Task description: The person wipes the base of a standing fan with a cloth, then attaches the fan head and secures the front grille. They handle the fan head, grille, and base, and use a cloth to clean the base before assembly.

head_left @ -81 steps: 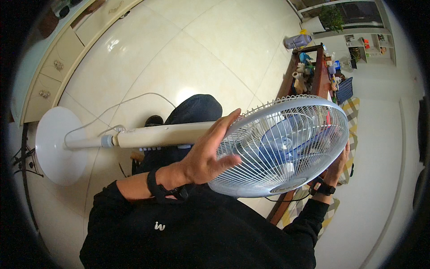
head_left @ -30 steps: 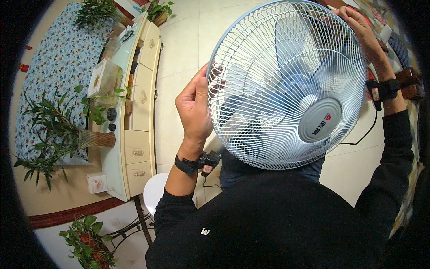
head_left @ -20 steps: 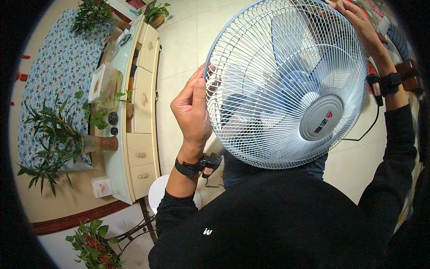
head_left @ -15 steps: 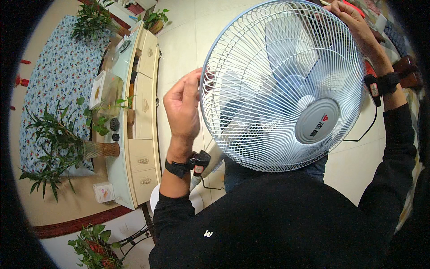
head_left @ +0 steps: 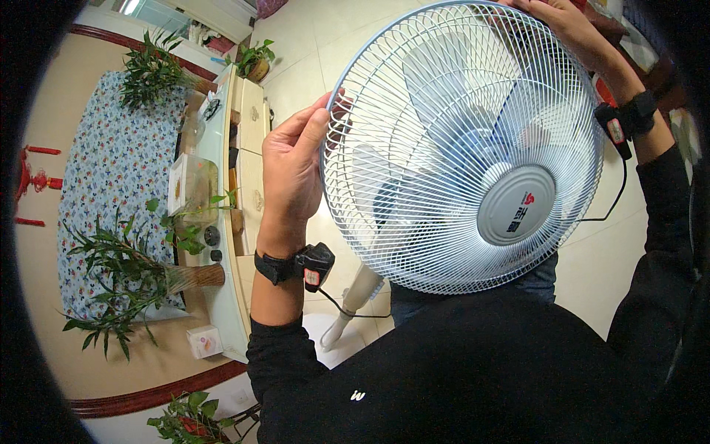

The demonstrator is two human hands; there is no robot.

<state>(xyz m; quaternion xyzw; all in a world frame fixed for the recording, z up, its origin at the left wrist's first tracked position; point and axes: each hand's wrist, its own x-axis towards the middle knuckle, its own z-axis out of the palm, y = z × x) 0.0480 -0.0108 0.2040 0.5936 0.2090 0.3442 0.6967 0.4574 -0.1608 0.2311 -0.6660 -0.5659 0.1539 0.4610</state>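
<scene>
A round fan guard [head_left: 451, 266] of pale blue wire, with a grey disc [head_left: 518, 205] at its centre, faces up in front of my torso. Translucent blue blades [head_left: 436, 74] show through the wires. My left hand [head_left: 292, 159] pinches the left rim between thumb and fingers. At the far right rim, my right hand [head_left: 558, 26] has its fingers closed on the edge, the fingertips partly cut off by the top of the picture. Below the guard on the left runs a pale fan pole [head_left: 360, 290] with a white base [head_left: 314, 329].
A pale cabinet [head_left: 251, 137] with a glass top stands to the left, bearing a small tank [head_left: 198, 189] and potted plants [head_left: 196, 277]. Another pot plant [head_left: 257, 59] stands on the tiled floor [head_left: 296, 66]. Black cables [head_left: 610, 214] hang from my wristbands.
My view has shifted, so the cabinet sits further right and lower. The guard has tilted slightly and stays between both hands. My left fingers now press more closely on the rim.
</scene>
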